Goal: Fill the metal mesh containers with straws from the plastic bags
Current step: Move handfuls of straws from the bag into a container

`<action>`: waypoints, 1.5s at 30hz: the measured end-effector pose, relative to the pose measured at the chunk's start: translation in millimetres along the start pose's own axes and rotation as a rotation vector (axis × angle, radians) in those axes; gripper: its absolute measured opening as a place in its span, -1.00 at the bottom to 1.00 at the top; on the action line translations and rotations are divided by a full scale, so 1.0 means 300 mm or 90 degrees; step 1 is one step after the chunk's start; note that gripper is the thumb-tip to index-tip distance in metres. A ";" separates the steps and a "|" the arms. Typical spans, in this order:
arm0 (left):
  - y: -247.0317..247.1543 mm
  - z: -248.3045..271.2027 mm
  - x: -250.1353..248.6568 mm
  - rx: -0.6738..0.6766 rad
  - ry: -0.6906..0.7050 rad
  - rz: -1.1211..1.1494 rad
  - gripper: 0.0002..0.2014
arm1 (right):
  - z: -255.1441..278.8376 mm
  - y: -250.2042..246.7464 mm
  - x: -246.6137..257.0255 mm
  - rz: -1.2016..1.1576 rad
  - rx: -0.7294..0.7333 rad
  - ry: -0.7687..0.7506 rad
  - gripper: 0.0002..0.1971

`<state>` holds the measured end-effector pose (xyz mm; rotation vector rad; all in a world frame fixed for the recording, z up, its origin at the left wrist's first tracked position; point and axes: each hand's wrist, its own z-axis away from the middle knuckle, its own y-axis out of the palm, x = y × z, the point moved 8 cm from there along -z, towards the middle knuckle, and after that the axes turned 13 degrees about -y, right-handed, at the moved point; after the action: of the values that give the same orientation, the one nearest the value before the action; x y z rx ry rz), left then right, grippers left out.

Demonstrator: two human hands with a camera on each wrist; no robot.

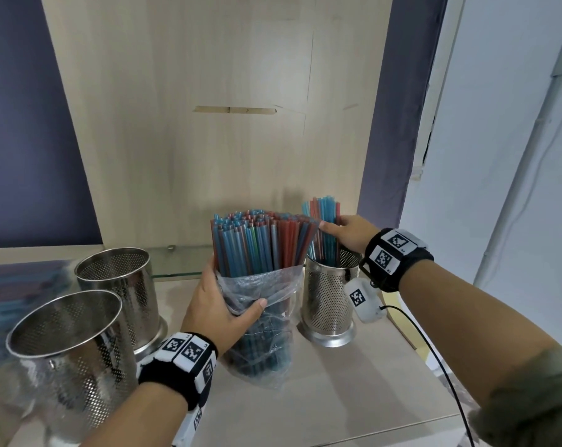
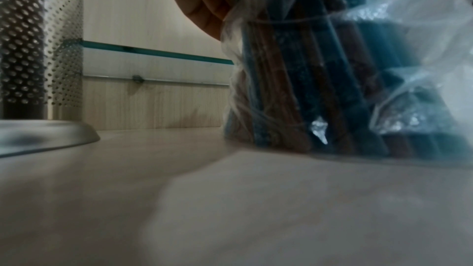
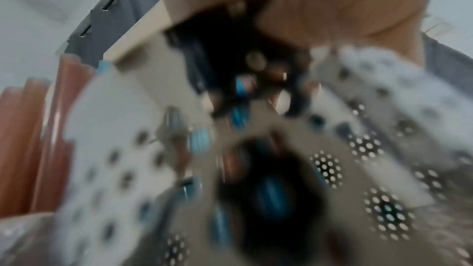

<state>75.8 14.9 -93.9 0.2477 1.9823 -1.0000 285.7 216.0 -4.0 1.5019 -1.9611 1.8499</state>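
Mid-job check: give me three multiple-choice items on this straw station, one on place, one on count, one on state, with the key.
1. Where is the container that has straws in it?
A. right of the plastic bag
B. left of the bag
C. behind the bag

2. How many mesh containers show?
A. two
B. three
C. four

3. What is the left hand doing?
A. resting flat on the table
B. gripping the bag
C. lifting a container

Key: 1 A, the straw-holding container stands right of the plastic bag, the right hand at its straws. 2 B, two empty containers sit left. 3 B, the left hand wraps the bag.
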 end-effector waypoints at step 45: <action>-0.051 0.009 -0.025 -0.107 0.001 0.043 0.18 | 0.214 0.170 -0.124 -0.128 -0.183 -0.113 0.15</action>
<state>74.1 4.3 -80.2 0.2207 2.0329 -0.7862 307.2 177.2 -82.4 1.7415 -1.9568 1.3332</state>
